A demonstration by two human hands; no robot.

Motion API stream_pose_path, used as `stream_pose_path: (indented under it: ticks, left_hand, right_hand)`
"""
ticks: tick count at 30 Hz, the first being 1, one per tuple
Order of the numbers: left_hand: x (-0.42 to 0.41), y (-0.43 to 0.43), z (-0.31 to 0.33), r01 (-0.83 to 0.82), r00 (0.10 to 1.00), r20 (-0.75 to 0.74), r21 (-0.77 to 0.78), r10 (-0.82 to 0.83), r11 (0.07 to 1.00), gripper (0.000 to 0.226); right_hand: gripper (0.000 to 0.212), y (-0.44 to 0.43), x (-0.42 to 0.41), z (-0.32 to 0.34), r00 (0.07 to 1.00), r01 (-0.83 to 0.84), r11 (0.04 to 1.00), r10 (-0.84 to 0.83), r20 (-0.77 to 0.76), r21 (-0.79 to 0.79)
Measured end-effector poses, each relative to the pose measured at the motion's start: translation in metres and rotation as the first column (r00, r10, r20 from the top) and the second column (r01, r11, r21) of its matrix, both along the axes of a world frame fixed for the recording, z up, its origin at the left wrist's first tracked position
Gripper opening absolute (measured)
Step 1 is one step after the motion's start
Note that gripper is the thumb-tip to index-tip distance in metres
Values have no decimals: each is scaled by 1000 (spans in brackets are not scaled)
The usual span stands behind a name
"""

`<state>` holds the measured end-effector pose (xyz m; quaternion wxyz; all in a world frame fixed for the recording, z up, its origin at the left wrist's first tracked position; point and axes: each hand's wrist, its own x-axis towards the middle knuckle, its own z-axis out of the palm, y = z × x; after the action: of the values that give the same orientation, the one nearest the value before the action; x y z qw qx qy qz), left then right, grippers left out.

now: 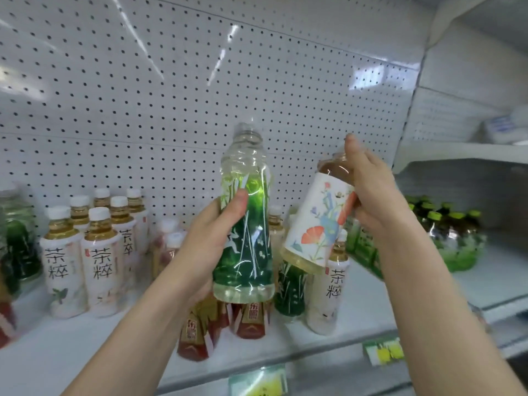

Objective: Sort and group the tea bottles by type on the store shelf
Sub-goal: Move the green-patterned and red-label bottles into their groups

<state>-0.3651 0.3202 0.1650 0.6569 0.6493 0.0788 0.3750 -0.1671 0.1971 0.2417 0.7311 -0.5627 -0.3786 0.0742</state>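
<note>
My left hand (210, 238) grips a tall clear bottle with a green label (244, 224), held upright above the shelf; its neck shows no cap. My right hand (368, 192) holds a tilted bottle with a white flower-print label (320, 224) by its upper part, leaning left. On the white shelf (128, 332) stand a group of white-labelled tea bottles with white caps (94, 252) at the left, red-labelled bottles (197, 335) under my left hand, another green-labelled bottle (290, 292) and one white-labelled bottle (331, 290) in the middle.
A white pegboard wall (171, 95) backs the shelf. Green-labelled bottles (14, 247) stand at the far left. A shrink-wrapped pack of green-capped dark bottles (448, 232) sits at the right. Price tags (384, 351) hang on the shelf's front edge. An upper shelf (471, 152) juts out at right.
</note>
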Motion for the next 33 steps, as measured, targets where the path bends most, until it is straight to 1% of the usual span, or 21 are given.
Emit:
stream_pose_path:
  ticks: [2,3,4,6,8,9,10,12,14,17,19,20,22,24,26,28,29,31,32,33]
  left_hand:
    - [11,-22,-10,-6,1000,7,0,6,1000,62]
    - [18,-33,-14,-2,1000,12,2,2,1000,67]
    - [26,-45,-19,-1,1000,16,7,1,1000,67]
    - [45,-63,-29,-10,1000,23,4,10,1000,60]
    - [65,-77,-38,-44,998,42,0,44,999,56]
    - [74,-84,-40,-74,996,52,17,73,997,59]
    - [82,-91,-43,-108,993,60,29,106,994,66]
    - [97,-103,-48,-161,986,53,21,160,987,78]
    - [109,-114,-56,-199,977,77,13,198,980,72]
    - [124,-124,-71,-285,955,96,16,282,958,49]
    - [131,-130,-76,-320,945,87,25,316,947,31]
    - [133,-132,-76,-338,939,82,22,335,941,27]
    - [137,-134,-75,-380,923,68,16,378,925,24]
    - [139,-133,-74,-411,911,57,14,409,912,32]
    - [140,-130,-75,-435,900,45,12,434,900,46]
    - [139,-126,-76,-454,890,43,0,453,891,58]
    - [138,-124,-76,-460,887,42,0,460,888,67]
    - [137,-120,-77,-473,881,27,-5,473,881,88]
    - [137,-118,-78,-477,879,22,-13,477,879,94]
    - [137,-116,-78,-476,879,24,-23,476,879,95]
  right_hand:
    - [50,-26,14,-9,1000,-18,999,19,21,-35]
    - [49,-39,21,-13,999,-28,998,29,32,-48]
    - [47,-50,30,-18,998,-33,998,36,45,-60]
    - [45,-71,51,-27,997,-1,996,8,77,-93]
    - [55,-88,75,-37,991,80,986,-62,119,-147]
    - [62,-94,89,-41,982,137,974,-109,153,-183]
    - [63,-99,102,-45,968,194,958,-152,199,-213]
    - [59,-102,127,-56,947,255,929,-183,264,-268]
    - [58,-94,151,-71,957,222,917,-139,255,-332]
    - [58,-70,182,-100,977,156,896,-78,199,-415]
    - [47,-53,197,-118,987,105,902,-44,153,-419]
    - [43,-44,202,-124,991,72,907,-19,131,-416]
    - [43,-29,211,-131,994,26,920,18,110,-390]
    - [44,-17,218,-131,985,0,920,68,160,-393]
    - [48,-12,226,-127,938,8,864,169,304,-503]
    - [56,-10,237,-125,852,105,769,258,456,-630]
    - [57,-9,242,-124,817,177,749,250,520,-639]
    - [54,-6,245,-124,780,261,770,188,597,-582]
    - [53,-3,243,-125,774,255,790,179,607,-558]
    - [52,1,239,-126,771,231,807,189,609,-544]
